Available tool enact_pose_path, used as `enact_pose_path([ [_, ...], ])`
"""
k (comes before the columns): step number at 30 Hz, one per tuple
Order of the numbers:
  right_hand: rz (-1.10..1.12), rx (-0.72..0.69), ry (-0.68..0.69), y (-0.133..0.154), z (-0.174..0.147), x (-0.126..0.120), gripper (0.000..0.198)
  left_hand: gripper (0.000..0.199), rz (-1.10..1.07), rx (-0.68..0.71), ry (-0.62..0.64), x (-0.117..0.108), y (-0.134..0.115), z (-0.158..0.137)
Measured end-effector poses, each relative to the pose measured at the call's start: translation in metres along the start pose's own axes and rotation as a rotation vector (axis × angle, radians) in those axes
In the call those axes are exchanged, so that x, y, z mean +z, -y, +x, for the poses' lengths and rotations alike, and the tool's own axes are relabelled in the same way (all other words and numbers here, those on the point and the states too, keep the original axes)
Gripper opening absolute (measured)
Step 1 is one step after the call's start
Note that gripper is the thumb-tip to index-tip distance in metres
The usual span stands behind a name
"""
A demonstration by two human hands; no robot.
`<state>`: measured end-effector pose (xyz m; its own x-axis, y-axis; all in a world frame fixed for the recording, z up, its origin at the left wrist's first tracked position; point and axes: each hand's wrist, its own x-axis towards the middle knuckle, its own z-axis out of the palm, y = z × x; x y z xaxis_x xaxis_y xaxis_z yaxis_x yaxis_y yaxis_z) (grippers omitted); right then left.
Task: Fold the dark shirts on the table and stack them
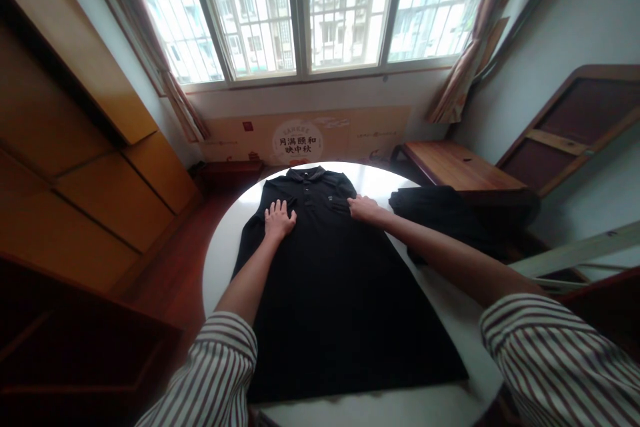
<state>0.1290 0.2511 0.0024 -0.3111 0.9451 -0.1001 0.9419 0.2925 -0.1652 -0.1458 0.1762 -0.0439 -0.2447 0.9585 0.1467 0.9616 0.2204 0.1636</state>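
Observation:
A black polo shirt (340, 307) lies spread front side up on a round white table (220, 247), its collar toward the window and its hem toward me. My left hand (280, 219) rests flat on the shirt's left chest area, fingers spread. On the other side, my right hand (364, 208) is closed on the shirt's right sleeve, which is folded inward over the chest near a small pale logo. The left sleeve also seems turned inward, partly under my left hand.
Folded black clothing (435, 213) sits at the table's right edge. Behind it stands a wooden bench (460, 163). A framed wooden panel (575, 120) leans by the right wall. Yellow cabinets (115, 207) line the left, and a barred window (340, 13) is ahead.

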Motion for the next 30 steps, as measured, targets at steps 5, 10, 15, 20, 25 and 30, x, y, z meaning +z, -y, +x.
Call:
enact_pose_path([
  [5, 0.114, 0.008, -0.082, -0.010, 0.036, -0.029, 0.023, 0.067, -0.006, 0.004, -0.002, 0.000, 0.000, -0.002],
  [10, 0.310, 0.112, -0.167, -0.022, 0.083, -0.047, 0.023, 0.066, 0.006, 0.007, -0.027, 0.001, -0.001, -0.004],
  [15, 0.493, 0.174, -0.184, -0.027, 0.120, -0.036, 0.025, 0.064, 0.006, 0.009, -0.043, 0.000, -0.003, -0.007],
  [20, 0.574, 0.190, -0.163, -0.026, 0.148, -0.024, 0.036, 0.065, -0.004, 0.010, -0.038, -0.003, -0.004, -0.009],
  [25, 0.564, 0.155, -0.187, -0.030, 0.162, -0.024, 0.034, 0.065, 0.000, 0.008, -0.027, -0.003, -0.005, -0.011],
  [30, 0.442, 0.166, -0.320, -0.034, 0.168, -0.025, 0.038, 0.064, -0.003, 0.015, -0.032, -0.004, -0.005, -0.011],
])
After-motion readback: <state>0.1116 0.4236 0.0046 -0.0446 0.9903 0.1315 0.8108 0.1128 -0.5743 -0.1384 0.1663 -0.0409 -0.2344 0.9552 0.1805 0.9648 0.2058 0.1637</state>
